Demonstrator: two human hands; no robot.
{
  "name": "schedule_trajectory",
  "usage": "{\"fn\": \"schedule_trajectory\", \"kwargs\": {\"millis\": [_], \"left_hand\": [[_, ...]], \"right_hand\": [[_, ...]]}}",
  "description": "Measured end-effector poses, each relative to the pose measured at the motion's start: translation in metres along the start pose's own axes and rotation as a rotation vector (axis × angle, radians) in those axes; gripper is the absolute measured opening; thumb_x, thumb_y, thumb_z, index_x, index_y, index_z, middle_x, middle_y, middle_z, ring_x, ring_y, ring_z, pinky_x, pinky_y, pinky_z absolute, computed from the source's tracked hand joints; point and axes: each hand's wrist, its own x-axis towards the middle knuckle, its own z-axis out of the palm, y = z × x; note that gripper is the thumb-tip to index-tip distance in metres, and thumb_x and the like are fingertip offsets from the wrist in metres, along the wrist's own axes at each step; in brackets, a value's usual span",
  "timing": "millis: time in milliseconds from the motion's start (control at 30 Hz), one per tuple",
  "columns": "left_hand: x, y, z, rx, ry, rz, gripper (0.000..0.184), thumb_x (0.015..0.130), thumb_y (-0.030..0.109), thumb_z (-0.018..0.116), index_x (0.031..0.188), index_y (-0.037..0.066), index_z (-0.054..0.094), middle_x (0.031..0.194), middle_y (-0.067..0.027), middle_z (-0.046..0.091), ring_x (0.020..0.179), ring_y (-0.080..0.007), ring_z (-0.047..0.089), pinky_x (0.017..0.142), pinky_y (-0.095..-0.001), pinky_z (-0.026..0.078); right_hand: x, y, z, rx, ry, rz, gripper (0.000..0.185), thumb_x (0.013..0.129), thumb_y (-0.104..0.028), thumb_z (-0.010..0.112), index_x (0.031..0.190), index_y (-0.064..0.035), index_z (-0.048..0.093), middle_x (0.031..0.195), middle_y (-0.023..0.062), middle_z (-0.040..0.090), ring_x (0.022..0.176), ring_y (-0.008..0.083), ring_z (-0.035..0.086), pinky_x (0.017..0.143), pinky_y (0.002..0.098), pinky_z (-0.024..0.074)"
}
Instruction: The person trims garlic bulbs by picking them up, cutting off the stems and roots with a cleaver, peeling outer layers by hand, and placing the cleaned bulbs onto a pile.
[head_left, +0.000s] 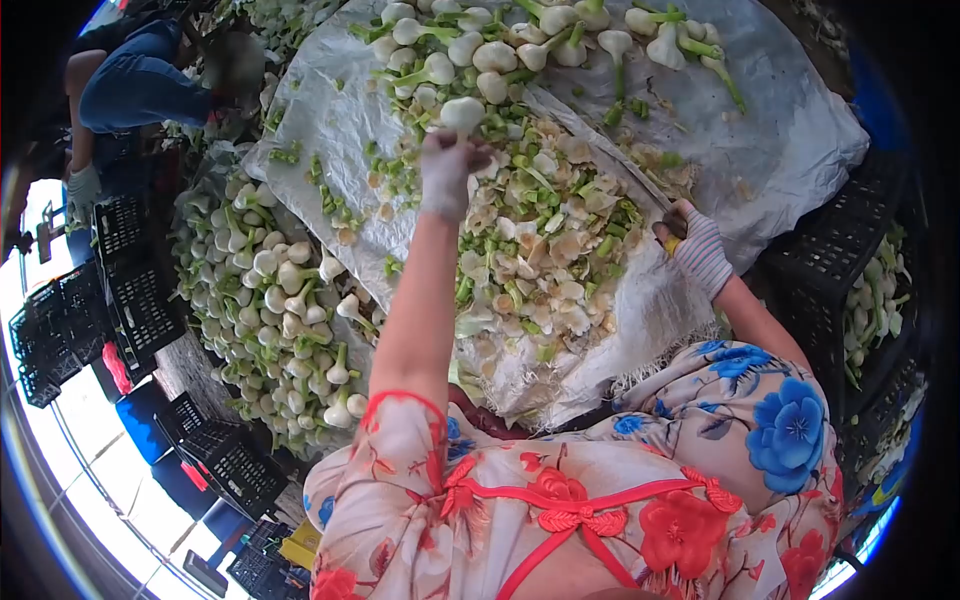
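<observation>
My left hand [447,178], in a pale glove, is closed around the lower side of a white garlic bulb [462,113] above the heap of trimmings. My right hand [700,255], in a striped glove, grips a tool [668,236] with a yellow part at its handle; where its blade ends is unclear. Between and below the hands lies a pile of cut green stems and papery skins [550,240] on a white plastic sheet [345,125]. Several garlic bulbs with green stems [495,57] lie beyond my left hand, at the top of the sheet.
A large heap of garlic [285,300] lies to the left. Black crates stand at left [130,275] and right [835,235], with more garlic [875,300] by the right ones. Another person in blue trousers [140,85] is at the upper left, one gloved hand [83,190] near the crates.
</observation>
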Motion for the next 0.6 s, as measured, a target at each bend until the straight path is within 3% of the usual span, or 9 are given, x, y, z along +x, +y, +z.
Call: {"fn": "schedule_trajectory", "kwargs": {"millis": [100, 200, 233, 333, 400, 467, 500, 533, 600], "left_hand": [[-0.072, 0.001, 0.000, -0.273, -0.372, 0.124, 0.047, 0.072, -0.009, 0.053, 0.115, 0.006, 0.044, 0.089, -0.0074, 0.059, 0.077, -0.0199, 0.061, 0.075, -0.0357, 0.053], [-0.113, -0.002, 0.020, -0.209, -0.544, 0.076, 0.050, 0.071, -0.009, 0.058, 0.117, 0.007, 0.046, 0.094, -0.0064, 0.059, 0.080, -0.0185, 0.060, 0.082, -0.0331, 0.050], [-0.120, -0.006, 0.023, -0.236, -0.621, 0.019, 0.062, 0.070, -0.009, 0.057, 0.126, 0.007, 0.037, 0.099, -0.0077, 0.058, 0.095, -0.0183, 0.057, 0.086, -0.0341, 0.048], [-0.136, -0.008, 0.029, -0.050, -0.608, 0.110, 0.056, 0.073, 0.000, 0.063, 0.124, 0.006, 0.038, 0.102, -0.0079, 0.057, 0.096, -0.0184, 0.056, 0.089, -0.0345, 0.047], [-0.141, -0.006, 0.026, 0.024, -0.650, 0.453, 0.041, 0.082, 0.011, 0.058, 0.119, 0.004, 0.042, 0.104, -0.0089, 0.057, 0.100, -0.0184, 0.054, 0.087, -0.0350, 0.048], [-0.137, -0.002, 0.038, -0.469, -0.479, -0.328, 0.038, 0.087, 0.037, 0.050, 0.106, 0.005, 0.048, 0.097, -0.0102, 0.060, 0.086, -0.0217, 0.060, 0.080, -0.0353, 0.051], [-0.135, 0.002, 0.041, -0.565, -0.492, -0.452, 0.038, 0.088, 0.040, 0.046, 0.103, 0.006, 0.050, 0.095, -0.0105, 0.061, 0.084, -0.0225, 0.061, 0.079, -0.0358, 0.051], [-0.143, 0.002, 0.043, -0.565, -0.490, -0.449, 0.038, 0.088, 0.040, 0.046, 0.103, 0.006, 0.050, 0.095, -0.0105, 0.061, 0.084, -0.0225, 0.061, 0.079, -0.0358, 0.051], [-0.153, 0.000, 0.046, -0.464, -0.401, -0.133, 0.036, 0.088, 0.038, 0.048, 0.102, 0.005, 0.052, 0.093, -0.0105, 0.062, 0.083, -0.0232, 0.061, 0.078, -0.0365, 0.051]], "right_hand": [[-0.002, -0.034, -0.004, 0.115, 0.004, -0.072, 0.024, 0.076, -0.013, 0.064, 0.093, -0.0023, 0.051, 0.078, 0.0121, 0.062, 0.071, 0.0221, 0.061, 0.066, 0.0304, 0.0477], [0.002, -0.080, -0.010, -0.015, -0.041, -0.271, 0.025, 0.074, -0.011, 0.064, 0.093, -0.0031, 0.051, 0.074, 0.0132, 0.060, 0.071, 0.0240, 0.061, 0.062, 0.0315, 0.0474], [-0.001, -0.089, -0.010, -0.027, -0.056, -0.371, 0.026, 0.072, -0.009, 0.064, 0.093, -0.0036, 0.052, 0.074, 0.0138, 0.059, 0.071, 0.0262, 0.061, 0.061, 0.0324, 0.0473], [-0.002, -0.095, -0.011, -0.056, -0.055, -0.649, 0.030, 0.065, -0.004, 0.064, 0.093, -0.0051, 0.053, 0.078, 0.0144, 0.058, 0.071, 0.0316, 0.059, 0.060, 0.0345, 0.0473], [-0.009, -0.103, -0.012, -0.136, -0.113, -0.675, 0.033, 0.062, -0.003, 0.064, 0.093, -0.0055, 0.053, 0.080, 0.0146, 0.058, 0.072, 0.0334, 0.059, 0.060, 0.0356, 0.0474], [-0.014, -0.105, -0.008, -0.218, -0.176, -0.702, 0.035, 0.059, -0.001, 0.064, 0.092, -0.0058, 0.053, 0.082, 0.0147, 0.058, 0.072, 0.0352, 0.058, 0.060, 0.0366, 0.0475], [-0.017, -0.104, -0.005, -0.172, -0.165, -0.705, 0.036, 0.058, -0.001, 0.064, 0.092, -0.0058, 0.053, 0.081, 0.0146, 0.058, 0.073, 0.0350, 0.058, 0.060, 0.0369, 0.0475], [-0.018, -0.104, -0.004, -0.129, -0.153, -0.709, 0.037, 0.057, 0.000, 0.064, 0.092, -0.0058, 0.053, 0.081, 0.0145, 0.058, 0.073, 0.0349, 0.058, 0.060, 0.0371, 0.0475], [-0.018, -0.108, -0.006, -0.150, -0.115, -0.742, 0.037, 0.056, 0.000, 0.063, 0.091, -0.0057, 0.053, 0.080, 0.0146, 0.057, 0.073, 0.0349, 0.058, 0.060, 0.0374, 0.0474]]}}
